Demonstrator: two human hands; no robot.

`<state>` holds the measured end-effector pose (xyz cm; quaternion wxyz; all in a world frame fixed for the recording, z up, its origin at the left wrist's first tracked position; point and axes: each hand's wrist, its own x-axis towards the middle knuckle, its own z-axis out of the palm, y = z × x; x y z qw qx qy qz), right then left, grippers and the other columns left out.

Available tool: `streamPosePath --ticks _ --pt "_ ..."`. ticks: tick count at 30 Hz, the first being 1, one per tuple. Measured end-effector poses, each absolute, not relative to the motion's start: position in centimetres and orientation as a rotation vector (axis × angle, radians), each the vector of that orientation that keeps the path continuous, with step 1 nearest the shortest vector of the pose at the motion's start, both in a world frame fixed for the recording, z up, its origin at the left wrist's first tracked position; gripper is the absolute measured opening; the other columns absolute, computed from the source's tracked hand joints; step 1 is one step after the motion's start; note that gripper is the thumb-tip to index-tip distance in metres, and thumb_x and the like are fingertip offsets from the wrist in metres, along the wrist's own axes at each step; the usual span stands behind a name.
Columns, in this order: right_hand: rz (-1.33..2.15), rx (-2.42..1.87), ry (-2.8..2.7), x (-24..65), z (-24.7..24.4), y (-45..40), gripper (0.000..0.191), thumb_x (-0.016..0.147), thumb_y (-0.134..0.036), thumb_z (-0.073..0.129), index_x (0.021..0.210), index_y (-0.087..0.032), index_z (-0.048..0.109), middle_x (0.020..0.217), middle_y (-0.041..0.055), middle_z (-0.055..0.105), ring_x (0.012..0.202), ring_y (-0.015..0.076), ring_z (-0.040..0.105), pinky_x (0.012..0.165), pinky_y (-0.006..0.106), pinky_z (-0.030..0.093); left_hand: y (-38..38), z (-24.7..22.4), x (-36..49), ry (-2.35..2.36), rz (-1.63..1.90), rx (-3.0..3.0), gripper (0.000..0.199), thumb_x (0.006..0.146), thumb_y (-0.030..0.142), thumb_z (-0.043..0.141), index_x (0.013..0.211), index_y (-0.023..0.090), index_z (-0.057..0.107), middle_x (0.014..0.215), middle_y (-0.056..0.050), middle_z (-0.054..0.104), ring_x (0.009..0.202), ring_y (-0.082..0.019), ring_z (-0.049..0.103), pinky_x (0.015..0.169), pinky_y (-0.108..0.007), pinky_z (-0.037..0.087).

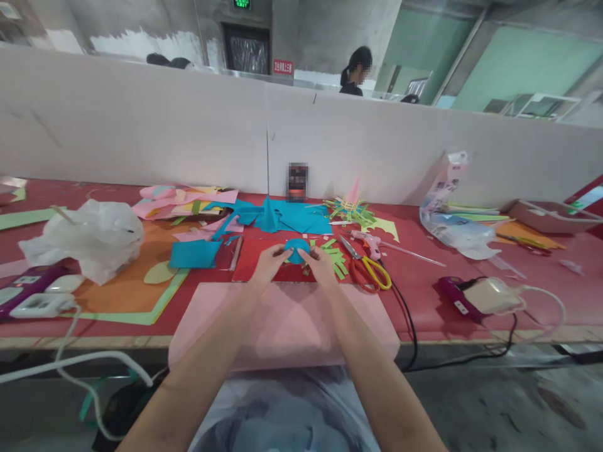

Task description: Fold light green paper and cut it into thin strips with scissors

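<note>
A round blue paper piece (296, 250) is held between both hands above a red sheet (249, 252). My left hand (272, 262) pinches its left lower edge, and my right hand (318, 261) pinches the right lower edge. Green cut paper strips (335, 258) lie just right of my right hand. Scissors with red and yellow handles (370, 271) rest farther right, beside a pink glue gun (371, 243). Behind the hands are blue paper sheets (306, 216) and a blue paper cone (268, 216).
Crumpled white plastic (101, 235) and orange paper (127, 285) lie left. A pink cone with green strips (351, 204) stands behind. Power strips (464, 298) with cables sit right. A pink mat (282, 320) lies in front. People (358, 69) show beyond the partition (188, 125).
</note>
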<state>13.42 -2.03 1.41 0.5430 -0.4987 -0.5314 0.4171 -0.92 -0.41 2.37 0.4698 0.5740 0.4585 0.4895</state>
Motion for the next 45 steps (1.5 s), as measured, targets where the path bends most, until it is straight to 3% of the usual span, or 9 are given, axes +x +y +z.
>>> streamPosePath --ticks 13,22,28,34,45 --pt "1.122 -1.087 -1.176 13.4 1.2 -1.7 0.032 0.059 -0.048 0.066 0.07 -0.019 0.057 0.052 -0.0043 0.054 0.037 0.0081 0.043 0.037 0.023 0.035 0.1 1.9 -1.2 0.992 1.258 1.039 0.034 0.054 0.046 0.069 0.067 0.016 0.058 0.066 0.001 0.058 0.064 -0.012 0.055 0.058 -0.022 0.046" --pt "1.193 -0.918 -0.795 14.2 1.3 -1.6 0.027 0.057 -0.041 0.07 0.072 -0.02 0.061 0.061 -0.0036 0.054 0.053 0.0079 0.048 0.041 0.018 0.034 0.3 1.5 -1.2 0.959 1.261 1.091 0.034 0.055 0.046 0.068 0.068 0.016 0.058 0.068 0.0 0.058 0.065 -0.012 0.055 0.054 -0.019 0.044" --pt "1.184 -0.954 -0.852 13.9 1.5 -1.7 0.033 0.065 -0.052 0.06 0.074 -0.021 0.06 0.068 -0.0005 0.06 0.054 0.0102 0.052 0.04 0.02 0.035 0.4 1.4 -1.2 1.016 1.312 1.209 0.032 0.06 0.047 0.065 0.066 0.016 0.057 0.064 0.0 0.057 0.064 -0.012 0.055 0.053 -0.02 0.043" --pt "1.186 -1.028 -1.021 13.5 1.0 -1.4 0.033 0.053 -0.043 0.071 0.073 -0.019 0.06 0.06 -0.0024 0.056 0.051 0.011 0.049 0.04 0.022 0.037 0.3 1.6 -1.1 1.065 1.306 1.262 0.031 0.06 0.046 0.064 0.066 0.016 0.057 0.061 0.001 0.057 0.061 -0.011 0.054 0.056 -0.021 0.042" --pt "1.11 -0.999 -0.788 14.1 1.2 -1.4 0.031 0.056 -0.043 0.069 0.075 -0.02 0.061 0.067 -0.0022 0.058 0.049 0.0087 0.046 0.045 0.022 0.039 -0.1 0.8 -0.4 1.014 1.025 1.614 0.031 0.062 0.044 0.062 0.071 0.015 0.065 0.071 -0.003 0.065 0.072 -0.018 0.059 0.071 -0.029 0.044"
